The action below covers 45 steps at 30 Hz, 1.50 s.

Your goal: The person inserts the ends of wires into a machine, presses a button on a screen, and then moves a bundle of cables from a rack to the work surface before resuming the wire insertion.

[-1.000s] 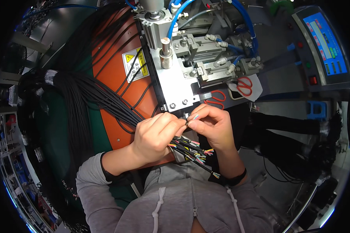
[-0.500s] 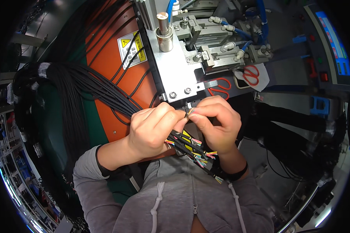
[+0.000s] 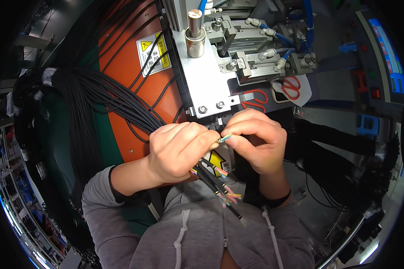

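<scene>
My left hand [image 3: 177,150] is closed, pinching the end of a black cable between thumb and fingertips; most of that cable is hidden by the hand. From its tip come thin coloured wires [image 3: 227,137], green, blue and pale. My right hand [image 3: 258,142] pinches these wires between thumb and forefinger. Below my left hand hang several more black cable ends [image 3: 209,178] with pink, yellow and green wires showing. Both hands are just in front of the metal plate [image 3: 204,85] of a machine.
A thick bundle of black cables [image 3: 116,94] runs from the left across an orange panel [image 3: 121,134]. Pneumatic clamps with blue hoses [image 3: 278,51] stand at the back. Red-handled scissors [image 3: 256,99] lie right of the plate, with another red-handled pair [image 3: 292,87] beyond. A control screen [image 3: 388,58] is far right.
My right hand has shifted slightly right and away from the left. The coloured wires between my fingers now show more clearly. The hanging cable ends have swung a little left and down.
</scene>
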Tool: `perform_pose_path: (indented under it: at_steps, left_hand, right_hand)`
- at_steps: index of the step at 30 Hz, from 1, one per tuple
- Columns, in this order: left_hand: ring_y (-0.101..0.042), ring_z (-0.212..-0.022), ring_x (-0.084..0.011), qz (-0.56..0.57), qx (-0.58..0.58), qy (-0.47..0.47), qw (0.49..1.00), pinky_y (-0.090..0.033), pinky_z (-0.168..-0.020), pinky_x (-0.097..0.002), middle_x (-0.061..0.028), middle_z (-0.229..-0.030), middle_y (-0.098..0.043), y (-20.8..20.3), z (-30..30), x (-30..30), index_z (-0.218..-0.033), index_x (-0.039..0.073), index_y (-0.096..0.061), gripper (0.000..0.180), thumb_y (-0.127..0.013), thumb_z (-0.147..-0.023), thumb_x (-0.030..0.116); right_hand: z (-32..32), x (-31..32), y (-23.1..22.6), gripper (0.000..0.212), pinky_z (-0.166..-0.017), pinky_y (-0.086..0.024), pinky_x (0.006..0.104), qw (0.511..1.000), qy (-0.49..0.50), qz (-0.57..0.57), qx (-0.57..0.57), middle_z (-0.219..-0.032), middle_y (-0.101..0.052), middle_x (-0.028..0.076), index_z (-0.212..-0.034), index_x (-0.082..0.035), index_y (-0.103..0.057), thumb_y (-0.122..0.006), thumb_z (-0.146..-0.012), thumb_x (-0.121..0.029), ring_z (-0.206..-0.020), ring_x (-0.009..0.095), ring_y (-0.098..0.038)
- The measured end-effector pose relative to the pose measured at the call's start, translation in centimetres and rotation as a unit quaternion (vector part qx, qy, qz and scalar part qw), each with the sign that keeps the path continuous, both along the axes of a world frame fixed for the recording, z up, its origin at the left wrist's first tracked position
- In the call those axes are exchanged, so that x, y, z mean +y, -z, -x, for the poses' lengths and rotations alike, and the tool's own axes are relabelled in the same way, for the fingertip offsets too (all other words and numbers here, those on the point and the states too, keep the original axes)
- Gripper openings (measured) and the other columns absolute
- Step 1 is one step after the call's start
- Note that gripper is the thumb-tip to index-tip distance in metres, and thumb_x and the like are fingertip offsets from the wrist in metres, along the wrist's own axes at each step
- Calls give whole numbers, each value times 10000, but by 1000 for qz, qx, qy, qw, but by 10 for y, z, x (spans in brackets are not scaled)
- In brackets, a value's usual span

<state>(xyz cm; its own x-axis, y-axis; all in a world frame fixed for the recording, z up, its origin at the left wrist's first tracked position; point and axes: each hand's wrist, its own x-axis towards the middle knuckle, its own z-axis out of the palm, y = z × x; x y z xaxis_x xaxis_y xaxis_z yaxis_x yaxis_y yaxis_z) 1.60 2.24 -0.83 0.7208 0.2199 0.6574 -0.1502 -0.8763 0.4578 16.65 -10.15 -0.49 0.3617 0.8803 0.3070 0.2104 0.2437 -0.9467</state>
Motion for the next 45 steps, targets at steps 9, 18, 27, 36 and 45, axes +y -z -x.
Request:
perform_pose_path:
  at_steps: [9, 18, 27, 36, 45]
  left_hand:
    - [-546, -601, -128, -61, 100, 14, 993, -406, -485, -264, 0, -769, -559, -1, 2, -3, -899, 52, -670, 219, -660, -697, 136]
    - [-558, -596, -148, -78, 141, -37, 986, -437, -488, -260, -33, -753, -582, -2, 6, -10, -1032, 15, -704, 339, -676, -696, 52]
    - [-489, -631, -88, -174, 141, -33, 974, -377, -490, -220, 19, -729, -495, 2, 5, -9, -999, 13, -703, 323, -649, -693, 100]
    - [-480, -639, -78, -175, 209, -49, 961, -399, -511, -206, 23, -725, -445, -1, 7, -12, -830, 55, -650, 65, -645, -797, 110]
    - [-540, -702, -89, -156, 205, -39, 966, -445, -538, -212, 10, -787, -501, 2, 1, -10, -888, 27, -655, 165, -647, -744, 106]
  right_hand:
    - [-15, -6, -11, 115, -599, -493, 250, 992, -36, 102, -59, -813, -668, 80, -834, 11, -689, -749, -737, 26, -701, 137, -629]
    - [2, -7, 13, 98, -593, -480, 295, 975, 141, 65, -156, -746, -632, 91, -764, 4, -644, -716, -707, 37, -669, 198, -607]
    - [2, 1, 34, 73, -567, -448, 310, 973, 122, 131, -145, -694, -576, 80, -755, 2, -609, -677, -752, 29, -631, 199, -572]
    - [7, 3, 37, 110, -554, -420, 333, 967, 130, 105, -195, -672, -530, 73, -713, -15, -562, -656, -695, 39, -609, 232, -520]
    - [10, 4, 53, 97, -573, -426, 311, 977, 163, 129, -54, -674, -534, 77, -723, 5, -557, -649, -723, 38, -601, 192, -513]
